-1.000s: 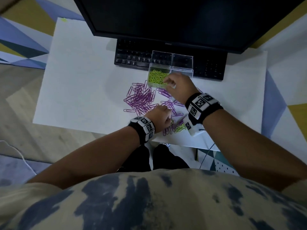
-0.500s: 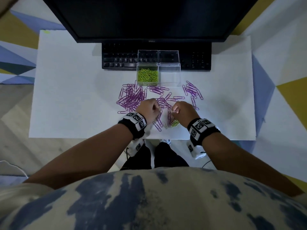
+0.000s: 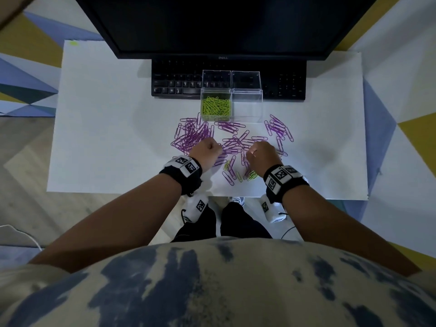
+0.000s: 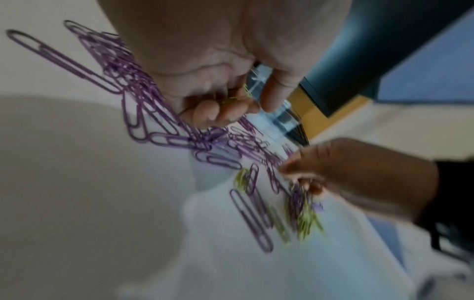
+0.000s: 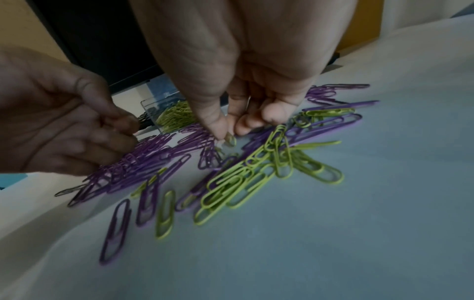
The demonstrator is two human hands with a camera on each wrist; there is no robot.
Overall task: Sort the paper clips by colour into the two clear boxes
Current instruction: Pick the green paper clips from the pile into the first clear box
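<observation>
Purple clips (image 3: 191,138) scattered; green clips (image 3: 215,107) boxed.

The head view looks steeply down from above both hands. Each wrist view looks close along its own hand: left hand (image 4: 210,67), right hand (image 5: 246,67). All share the green clips (image 5: 246,172) between the hands.

place: probably office | desk (image 3: 118,114) | monitor (image 3: 224,24) | keyboard (image 3: 177,86)
</observation>
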